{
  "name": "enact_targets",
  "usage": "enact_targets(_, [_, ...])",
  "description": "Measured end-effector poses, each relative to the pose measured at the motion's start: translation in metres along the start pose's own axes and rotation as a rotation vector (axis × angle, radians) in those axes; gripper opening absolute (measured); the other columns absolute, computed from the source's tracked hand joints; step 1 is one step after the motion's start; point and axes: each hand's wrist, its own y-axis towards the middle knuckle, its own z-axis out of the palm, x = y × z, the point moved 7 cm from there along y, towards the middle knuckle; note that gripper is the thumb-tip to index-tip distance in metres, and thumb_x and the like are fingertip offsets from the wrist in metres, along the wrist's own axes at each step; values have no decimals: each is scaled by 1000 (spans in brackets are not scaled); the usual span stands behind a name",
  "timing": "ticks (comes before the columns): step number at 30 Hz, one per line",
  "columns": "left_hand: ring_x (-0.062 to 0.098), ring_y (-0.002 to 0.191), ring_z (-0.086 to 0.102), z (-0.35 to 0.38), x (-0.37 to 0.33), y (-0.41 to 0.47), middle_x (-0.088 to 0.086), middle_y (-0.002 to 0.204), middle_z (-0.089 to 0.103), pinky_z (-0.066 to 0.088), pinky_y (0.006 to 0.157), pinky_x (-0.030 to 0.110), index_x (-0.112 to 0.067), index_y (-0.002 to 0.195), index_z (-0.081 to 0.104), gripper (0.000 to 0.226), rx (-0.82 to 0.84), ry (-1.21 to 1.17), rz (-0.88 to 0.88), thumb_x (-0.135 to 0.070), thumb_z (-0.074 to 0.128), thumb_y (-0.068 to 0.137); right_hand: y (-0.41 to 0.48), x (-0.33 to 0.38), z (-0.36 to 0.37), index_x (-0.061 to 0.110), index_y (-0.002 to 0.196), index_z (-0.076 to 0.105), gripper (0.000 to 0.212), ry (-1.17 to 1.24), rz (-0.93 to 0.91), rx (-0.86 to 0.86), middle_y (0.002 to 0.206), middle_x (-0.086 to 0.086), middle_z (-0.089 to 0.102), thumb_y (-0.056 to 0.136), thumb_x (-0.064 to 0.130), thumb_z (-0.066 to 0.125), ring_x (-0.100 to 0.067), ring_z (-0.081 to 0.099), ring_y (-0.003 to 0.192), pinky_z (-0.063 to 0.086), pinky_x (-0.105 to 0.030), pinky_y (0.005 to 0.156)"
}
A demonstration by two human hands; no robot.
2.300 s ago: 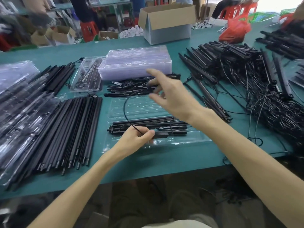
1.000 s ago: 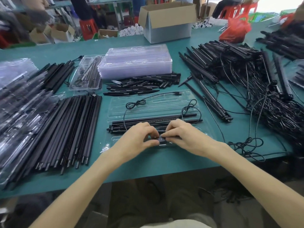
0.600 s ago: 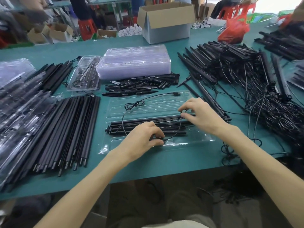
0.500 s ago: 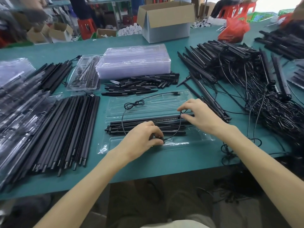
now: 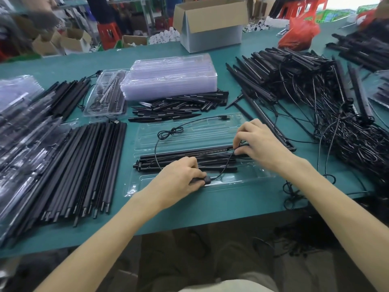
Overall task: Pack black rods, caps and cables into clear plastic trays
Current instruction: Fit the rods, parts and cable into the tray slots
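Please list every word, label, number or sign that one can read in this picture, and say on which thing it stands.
None can be read.
On the cardboard box: no print shows.
On the green sheet at the far right: a pattern, too blurred to read.
In the packed tray: a pale strip, too small to read.

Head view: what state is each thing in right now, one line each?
Front tray: open, rods in its middle slot.
Cable: loose, looped over the tray.
Left hand: holds the cable's black block.
Right hand: pinches the cable by the rods.
Cardboard box: flaps open.
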Motion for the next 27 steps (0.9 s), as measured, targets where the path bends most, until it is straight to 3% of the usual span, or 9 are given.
enact_targets(4, [19, 92, 53, -1, -2, 0, 0, 95, 57, 45, 84, 34, -17, 121, 73, 28, -10, 32, 47, -31, 62, 99, -3, 1, -8, 25, 90, 70, 11, -19, -7, 23, 97, 8, 59, 86, 33, 75, -15, 43, 106, 22, -26, 93])
enact_targets(8, [26, 81, 53, 2, -10, -1, 5, 87, 59, 41, 73, 35, -11, 109, 77, 22, -41, 184, 128, -25, 62, 100, -3, 5, -9, 24, 91, 69, 9, -27, -11, 31, 96, 9, 58, 87, 31, 74, -15, 43, 107, 19, -25, 92])
enact_targets(16, [15, 84, 42, 2, 0, 5, -6, 88, 46, 34, 74, 32, -16, 105, 77, 20, -26, 51, 15, -30, 65, 97, -3, 8, -10, 24, 89, 69, 9, -31, 7, 82, 94, 9, 58, 88, 32, 74, -15, 42, 102, 30, -33, 97])
enact_targets(23, [13, 91, 49, 0, 5, 2, -7, 98, 52, 48, 79, 36, -22, 110, 76, 22, 10, 18, -8, -36, 66, 96, -17, 26, -25, 26, 80, 68, 13, 231, 46, 174, 80, 10, 64, 84, 28, 80, -5, 58, 76, 49, -24, 70])
enact_targets(27, [14, 97, 51, 0, 4, 0, -8, 101, 53, 46, 81, 36, -25, 113, 76, 25, 12, 31, -13, -40, 63, 97, -42, 24, -14, 24, 81, 69, 13, 320, 121, 333, 79, 9, 69, 83, 27, 82, -3, 63, 73, 52, -20, 69])
